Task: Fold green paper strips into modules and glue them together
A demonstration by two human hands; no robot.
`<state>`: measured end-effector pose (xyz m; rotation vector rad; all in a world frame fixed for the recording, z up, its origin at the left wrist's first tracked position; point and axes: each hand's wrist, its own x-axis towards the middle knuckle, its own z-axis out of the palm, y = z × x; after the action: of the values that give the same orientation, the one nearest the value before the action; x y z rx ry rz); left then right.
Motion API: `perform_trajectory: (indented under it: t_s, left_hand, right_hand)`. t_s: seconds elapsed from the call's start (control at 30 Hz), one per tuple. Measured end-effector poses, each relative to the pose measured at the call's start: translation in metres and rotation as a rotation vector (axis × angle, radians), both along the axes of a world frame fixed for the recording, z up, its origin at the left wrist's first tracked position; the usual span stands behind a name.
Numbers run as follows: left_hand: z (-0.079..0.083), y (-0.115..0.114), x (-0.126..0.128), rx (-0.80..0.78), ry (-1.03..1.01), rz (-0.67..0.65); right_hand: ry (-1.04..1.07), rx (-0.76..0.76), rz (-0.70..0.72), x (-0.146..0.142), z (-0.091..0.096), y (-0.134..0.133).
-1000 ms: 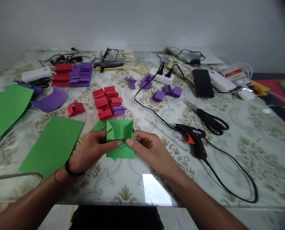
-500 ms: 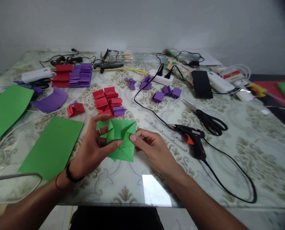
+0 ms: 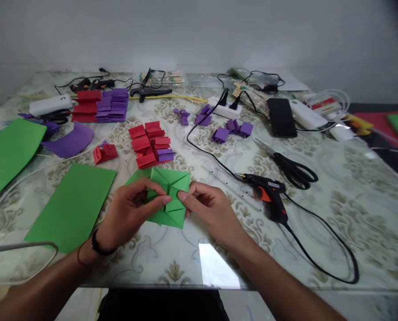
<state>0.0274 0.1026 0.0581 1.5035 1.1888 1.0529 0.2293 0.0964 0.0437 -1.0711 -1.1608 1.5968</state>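
Observation:
A folded green paper (image 3: 177,180), creased into a square with flaps turned inward, is held between both hands above the table. My left hand (image 3: 128,211) pinches a flap near its middle with thumb and forefinger. On the right edge, the thumb of my right hand (image 3: 210,209) presses on the front while its fingers curl behind. More green paper (image 3: 138,176) shows partly behind the folded piece. Just beyond lie joined red folded pieces (image 3: 148,145) with one purple folded piece (image 3: 165,154). A flat green sheet (image 3: 72,207) rests left of my left hand.
Right of my right hand lie a black glue gun (image 3: 269,196) with its cord and black-handled scissors (image 3: 292,169). Farther back are a power strip (image 3: 225,108), a phone (image 3: 282,118) and several purple folded pieces (image 3: 221,134). A larger green sheet (image 3: 11,151) lies far left.
My left forefinger has come round from behind the green paper to its front, meeting the thumb. The inner flaps now lie closer together over the middle.

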Motion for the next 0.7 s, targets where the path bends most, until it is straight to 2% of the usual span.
perform_trajectory:
  t_s: [0.1,0.17,0.27,0.47,0.7]
  left_hand:
    - [-0.0022,-0.0016,0.0018,-0.008,-0.095,0.048]
    - [-0.0027,-0.0022,0.0027,-0.089,-0.186,0.044]
    - [-0.0027,-0.0018,0.0027,-0.245,-0.294,-0.034]
    - [-0.0039,0.0013,-0.0007,-0.392,-0.259,-0.084]
    - [-0.0073,0.0053,-0.0028,-0.41,-0.219,-0.154]
  right_hand:
    - [-0.006,-0.003,0.031,-0.0007,0.0033,-0.0003]
    - [0.006,-0.011,0.044,-0.0005,0.0044,-0.0005]
    - [0.003,-0.01,0.043,0.0004,0.0027,-0.0007]
    - [-0.126,0.022,-0.005,0.0013,-0.0038,-0.0012]
    - [-0.152,0.003,0.007,0.0023,-0.0023,-0.001]
